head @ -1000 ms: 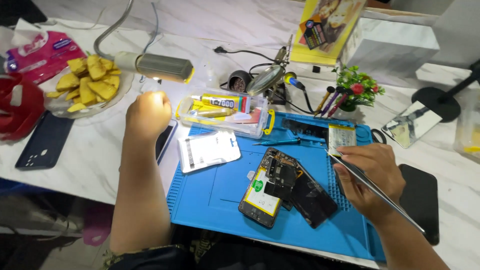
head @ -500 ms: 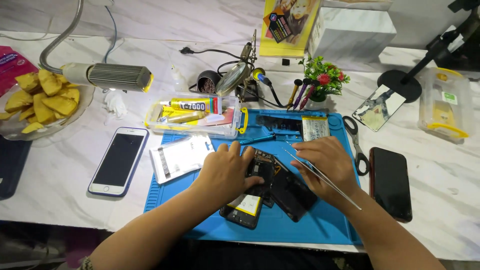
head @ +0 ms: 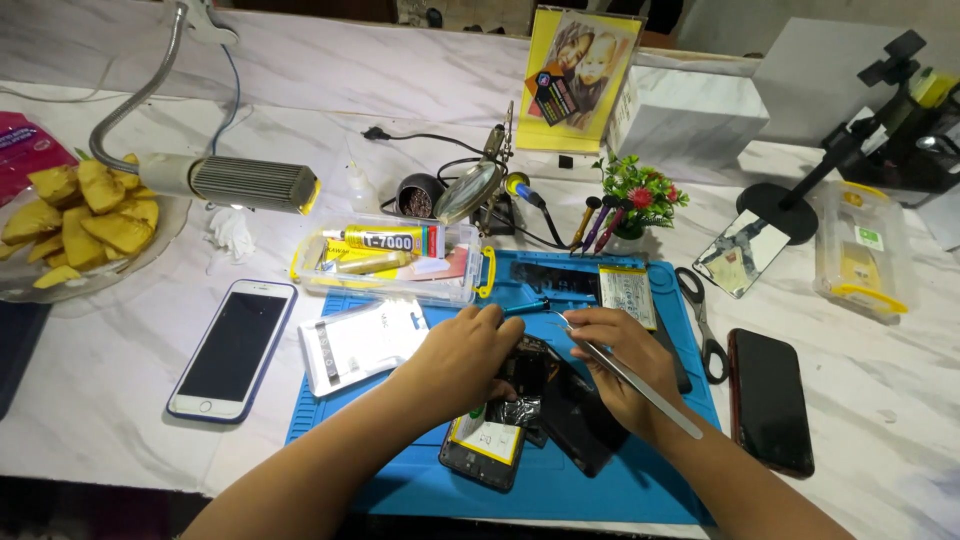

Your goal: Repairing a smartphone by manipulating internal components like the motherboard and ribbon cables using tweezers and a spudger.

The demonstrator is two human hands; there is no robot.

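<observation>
Item: opened phone [head: 500, 425], back off, on the blue mat [head: 600, 480] at counter centre. Left hand [head: 460, 355], a second ago away by the lamp, now curled down over its upper half; right hand [head: 620, 370] pinching steel tweezers [head: 630, 378] beside it. Disassembly work resumed.

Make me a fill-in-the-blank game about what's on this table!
1. The right hand holds metal ____.
2. The opened phone lies on a ____ work mat.
3. The white phone lies on the person's ____ side of the mat.
4. The scissors lie between the mat and a ____ phone.

Missing words: tweezers; blue; left; black
</observation>
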